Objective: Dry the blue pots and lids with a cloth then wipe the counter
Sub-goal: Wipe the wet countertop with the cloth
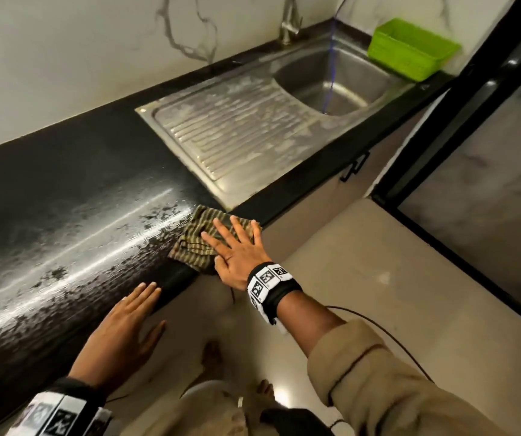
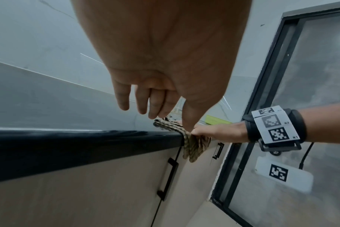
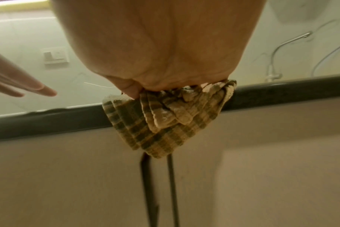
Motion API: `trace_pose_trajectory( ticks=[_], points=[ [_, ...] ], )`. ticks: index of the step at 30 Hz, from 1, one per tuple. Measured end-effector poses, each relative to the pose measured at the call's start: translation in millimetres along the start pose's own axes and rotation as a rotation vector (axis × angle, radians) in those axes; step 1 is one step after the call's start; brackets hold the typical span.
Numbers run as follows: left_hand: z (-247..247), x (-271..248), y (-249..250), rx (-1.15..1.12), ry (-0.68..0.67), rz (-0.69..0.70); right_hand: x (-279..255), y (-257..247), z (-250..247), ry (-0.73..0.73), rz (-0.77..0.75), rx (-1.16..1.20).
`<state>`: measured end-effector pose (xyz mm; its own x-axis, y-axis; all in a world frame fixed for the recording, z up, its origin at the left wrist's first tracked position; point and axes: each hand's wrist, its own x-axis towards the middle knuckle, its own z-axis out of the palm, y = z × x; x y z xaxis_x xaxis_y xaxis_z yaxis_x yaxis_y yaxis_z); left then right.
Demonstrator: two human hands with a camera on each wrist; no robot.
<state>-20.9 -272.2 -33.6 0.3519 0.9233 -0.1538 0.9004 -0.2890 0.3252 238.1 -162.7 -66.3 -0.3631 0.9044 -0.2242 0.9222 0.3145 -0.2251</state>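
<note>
A striped olive cloth lies on the front edge of the black counter, just before the corner of the steel drainboard. My right hand presses flat on it with fingers spread. Part of the cloth hangs over the counter edge, and the thumb touches its fold. My left hand hovers at the counter's front edge, left of the cloth, with straight fingers and holding nothing. Wet streaks shine across the counter to the left. No blue pot or lid is in view.
The sink bowl and tap sit at the back right, and a green basket stands beyond the bowl. Cabinet doors with black handles run below the counter. A dark-framed glass door stands to the right.
</note>
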Motion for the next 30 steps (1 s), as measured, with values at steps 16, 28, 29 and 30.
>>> trace_pose_trajectory(
  ticks=[16, 28, 29, 30],
  points=[
    [18, 190, 81, 0.09, 0.049, 0.264, 86, 299, -86, 0.078, 0.48, 0.161],
    [64, 185, 88, 0.007, 0.047, -0.096, 133, 506, -153, 0.067, 0.676, 0.131],
    [66, 185, 92, 0.002, 0.073, -0.147, 134, 518, -158, 0.062, 0.686, 0.131],
    [66, 186, 98, -0.006, 0.095, -0.203, 135, 529, -162, 0.061, 0.692, 0.131]
  ],
)
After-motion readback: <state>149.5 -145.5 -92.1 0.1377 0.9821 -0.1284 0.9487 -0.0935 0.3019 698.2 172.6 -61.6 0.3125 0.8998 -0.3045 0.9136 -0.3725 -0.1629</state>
